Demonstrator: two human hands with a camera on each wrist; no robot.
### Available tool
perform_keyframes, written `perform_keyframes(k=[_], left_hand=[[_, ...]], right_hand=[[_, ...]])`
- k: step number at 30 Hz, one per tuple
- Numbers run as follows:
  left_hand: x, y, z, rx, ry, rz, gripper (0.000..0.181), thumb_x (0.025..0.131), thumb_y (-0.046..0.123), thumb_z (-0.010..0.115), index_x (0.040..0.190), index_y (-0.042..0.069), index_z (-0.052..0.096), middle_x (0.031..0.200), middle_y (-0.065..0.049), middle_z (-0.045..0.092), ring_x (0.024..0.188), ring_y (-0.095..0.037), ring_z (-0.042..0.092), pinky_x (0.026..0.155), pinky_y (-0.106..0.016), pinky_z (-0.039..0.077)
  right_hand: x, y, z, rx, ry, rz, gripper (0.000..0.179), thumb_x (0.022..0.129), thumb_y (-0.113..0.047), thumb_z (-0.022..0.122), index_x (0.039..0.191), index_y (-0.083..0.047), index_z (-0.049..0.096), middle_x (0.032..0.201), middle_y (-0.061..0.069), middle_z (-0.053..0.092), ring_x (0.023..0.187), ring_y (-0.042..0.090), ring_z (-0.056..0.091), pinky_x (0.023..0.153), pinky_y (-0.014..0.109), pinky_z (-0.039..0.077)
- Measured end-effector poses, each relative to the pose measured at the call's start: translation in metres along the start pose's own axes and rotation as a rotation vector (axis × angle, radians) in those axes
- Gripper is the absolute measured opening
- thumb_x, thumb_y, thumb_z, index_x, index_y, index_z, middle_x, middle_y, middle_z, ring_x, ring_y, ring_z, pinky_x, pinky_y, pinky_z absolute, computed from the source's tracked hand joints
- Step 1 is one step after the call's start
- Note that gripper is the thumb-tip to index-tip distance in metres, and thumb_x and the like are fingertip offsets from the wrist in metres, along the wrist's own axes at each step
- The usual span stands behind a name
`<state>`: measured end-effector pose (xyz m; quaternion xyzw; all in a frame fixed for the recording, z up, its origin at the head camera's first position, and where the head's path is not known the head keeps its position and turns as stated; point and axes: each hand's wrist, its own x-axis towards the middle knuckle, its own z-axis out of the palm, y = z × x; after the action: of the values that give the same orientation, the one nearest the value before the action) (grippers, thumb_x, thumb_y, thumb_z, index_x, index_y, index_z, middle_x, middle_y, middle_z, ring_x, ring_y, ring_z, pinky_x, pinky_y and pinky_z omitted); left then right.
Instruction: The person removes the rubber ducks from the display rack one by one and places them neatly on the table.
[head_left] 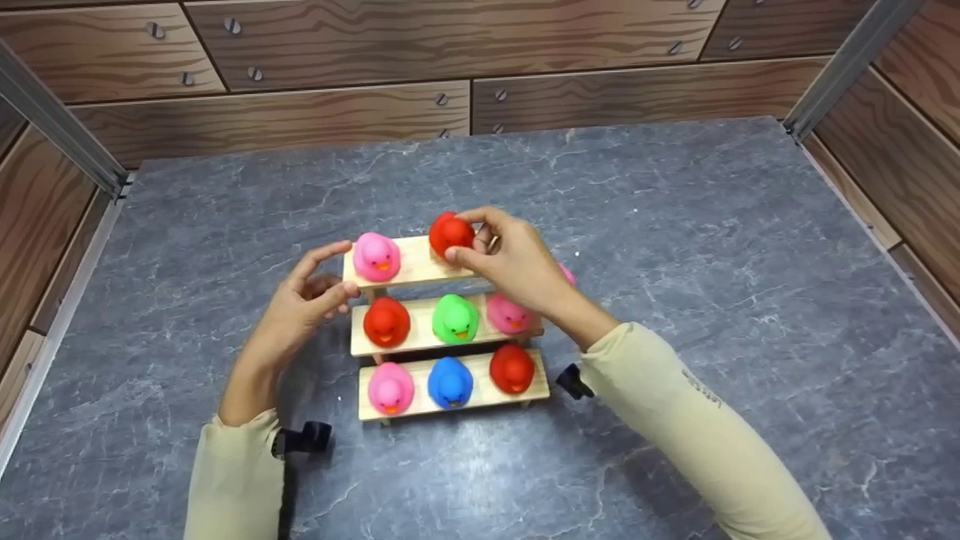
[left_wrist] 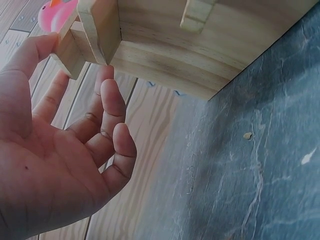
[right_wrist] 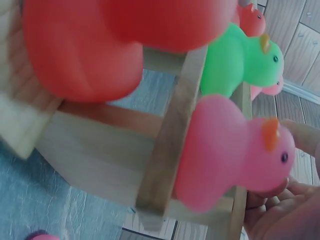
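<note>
A three-tiered wooden stand (head_left: 415, 259) holds small rubber ducks. With thumb and index finger, my left hand (head_left: 296, 304) pinches the left end of its top tier; the other fingers (left_wrist: 112, 100) curl loosely below. My right hand (head_left: 517, 259) pinches a red duck (head_left: 450, 232) at the right of that tier, beside a pink duck (head_left: 376, 256). On the middle tier sit red (head_left: 386, 322), green (head_left: 454, 319) and pink ducks (head_left: 510, 312). Pink (head_left: 391, 388), blue (head_left: 450, 382) and red ducks (head_left: 512, 369) line the bottom tier. The right wrist view hides the pinched duck.
Behind my right wrist, a pink object (head_left: 567, 275) is mostly hidden. The stand rests on a grey marbled tabletop (head_left: 675, 225). Wood-patterned panels (head_left: 337, 112) enclose the back and sides, with metal posts (head_left: 847, 71) at the corners.
</note>
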<state>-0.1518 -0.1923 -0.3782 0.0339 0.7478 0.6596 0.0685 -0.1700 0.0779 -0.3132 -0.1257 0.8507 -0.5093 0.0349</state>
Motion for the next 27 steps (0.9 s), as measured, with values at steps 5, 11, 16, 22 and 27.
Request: perform_keyframes(k=[5, 11, 16, 22, 27], left_hand=[[0.0, 0.001, 0.001, 0.001, -0.001, 0.0, 0.053, 0.092, 0.004, 0.062, 0.141, 0.012, 0.044, 0.081, 0.004, 0.065, 0.07, -0.011, 0.056, 0.065, -0.021, 0.044], [0.001, 0.002, 0.001, 0.018, 0.0, -0.004, 0.054, 0.092, 0.005, 0.062, 0.142, 0.013, 0.044, 0.082, 0.003, 0.065, 0.071, -0.011, 0.057, 0.066, -0.021, 0.045], [0.001, 0.001, 0.001, 0.016, -0.002, -0.006, 0.053, 0.093, 0.004, 0.061, 0.142, 0.013, 0.043, 0.083, 0.002, 0.066, 0.071, -0.011, 0.057, 0.066, -0.021, 0.045], [0.001, 0.001, 0.001, 0.006, -0.004, 0.002, 0.053, 0.092, 0.003, 0.061, 0.141, 0.013, 0.044, 0.081, 0.003, 0.066, 0.07, -0.01, 0.056, 0.065, -0.021, 0.044], [-0.002, 0.002, -0.002, 0.019, -0.007, -0.005, 0.053, 0.093, 0.004, 0.061, 0.142, 0.013, 0.043, 0.082, 0.005, 0.066, 0.07, -0.009, 0.057, 0.066, -0.021, 0.045]], right_hand=[[-0.001, 0.004, -0.012, 0.035, 0.027, -0.002, 0.04, 0.084, -0.012, 0.074, 0.121, 0.0, 0.061, 0.072, -0.003, 0.048, 0.066, 0.009, 0.047, 0.058, 0.017, 0.039], [-0.003, 0.009, -0.024, 0.024, 0.034, 0.009, 0.04, 0.085, -0.012, 0.073, 0.121, 0.0, 0.061, 0.073, -0.002, 0.048, 0.067, 0.01, 0.046, 0.056, 0.016, 0.039], [-0.005, 0.015, -0.032, 0.02, 0.041, 0.026, 0.04, 0.085, -0.011, 0.073, 0.121, 0.002, 0.06, 0.073, -0.001, 0.049, 0.068, 0.01, 0.047, 0.057, 0.016, 0.043], [-0.006, 0.026, -0.047, 0.009, 0.057, 0.034, 0.04, 0.085, -0.013, 0.073, 0.121, 0.001, 0.06, 0.074, -0.001, 0.051, 0.068, 0.011, 0.047, 0.059, 0.017, 0.039], [-0.009, 0.032, -0.056, 0.0, 0.057, 0.042, 0.04, 0.086, -0.014, 0.072, 0.122, 0.001, 0.06, 0.074, -0.001, 0.051, 0.068, 0.01, 0.046, 0.058, 0.017, 0.038]])
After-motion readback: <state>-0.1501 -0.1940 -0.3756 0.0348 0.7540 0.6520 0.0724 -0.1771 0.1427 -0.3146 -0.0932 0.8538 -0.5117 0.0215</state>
